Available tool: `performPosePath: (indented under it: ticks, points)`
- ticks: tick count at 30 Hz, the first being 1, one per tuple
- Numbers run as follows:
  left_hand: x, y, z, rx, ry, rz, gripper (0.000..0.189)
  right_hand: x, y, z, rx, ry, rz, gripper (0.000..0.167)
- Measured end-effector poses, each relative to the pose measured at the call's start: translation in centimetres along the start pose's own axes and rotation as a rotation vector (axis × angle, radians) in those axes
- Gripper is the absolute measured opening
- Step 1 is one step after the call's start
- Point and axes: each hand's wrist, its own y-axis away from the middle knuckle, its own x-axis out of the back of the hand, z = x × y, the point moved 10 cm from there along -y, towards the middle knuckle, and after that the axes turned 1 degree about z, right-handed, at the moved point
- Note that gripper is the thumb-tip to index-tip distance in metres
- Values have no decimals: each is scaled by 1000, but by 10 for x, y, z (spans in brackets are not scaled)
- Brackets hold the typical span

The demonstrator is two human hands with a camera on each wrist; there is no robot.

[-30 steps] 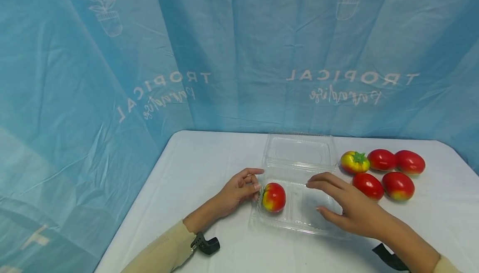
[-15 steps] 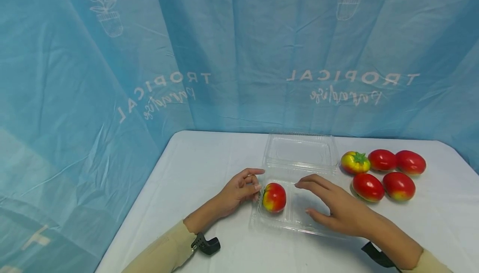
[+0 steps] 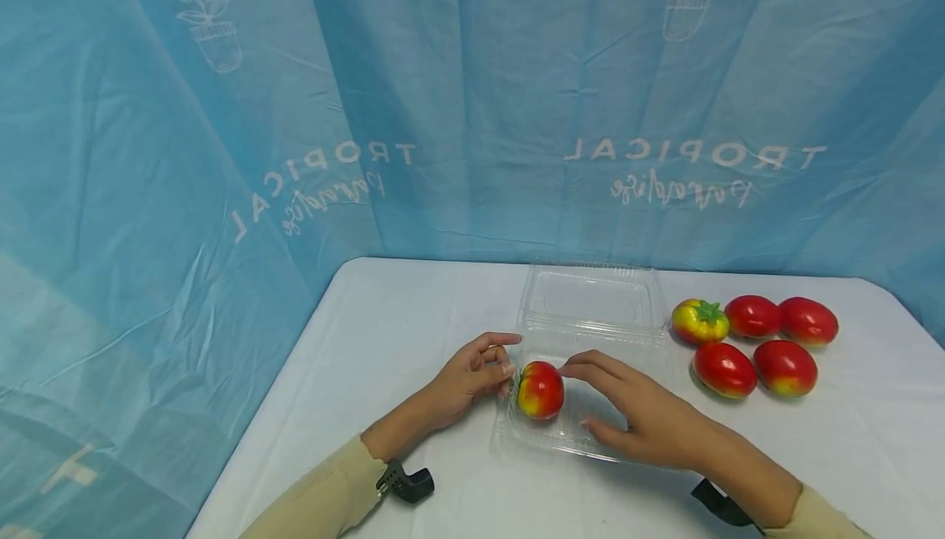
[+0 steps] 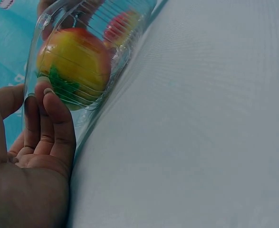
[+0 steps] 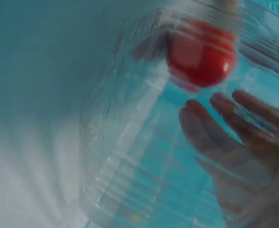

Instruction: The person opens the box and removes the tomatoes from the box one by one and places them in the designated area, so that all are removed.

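A clear plastic clamshell container lies opened flat, its lid toward the back. One glossy red-and-yellow tomato sits at its left end; the left wrist view shows the green calyx. My left hand is at the container's left rim, thumb above and fingers against the outer wall, lightly pinching it. My right hand hovers over the container with fingers spread and nothing in them. Its fingertips come near the tomato, with a gap showing in the right wrist view.
Several more tomatoes lie to the right of the container: a yellow-green one with its calyx up and red ones, such as the nearest red tomato. The white-covered table ends at a blue printed curtain.
My right hand has moved left across the container toward the tomato inside it. My left hand, the container and the fruit have stayed in place.
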Motion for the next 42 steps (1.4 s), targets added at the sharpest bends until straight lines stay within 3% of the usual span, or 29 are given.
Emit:
performPosePath:
  ticks: [11, 26, 32, 42]
  points:
    - [0, -1, -1, 5, -2, -3, 53, -8, -3, -4, 16, -23, -26, 71]
    - [1, -2, -1, -10, -5, -3, 53, -5, -7, -27, 56, -7, -23, 69]
    - [1, -1, 0, -15, -2, -7, 52, -6, -11, -25, 36, 4, -12, 72]
    - [0, -1, 0, -22, -1, -9, 51, -16, -20, -23, 42, 47, -66, 79]
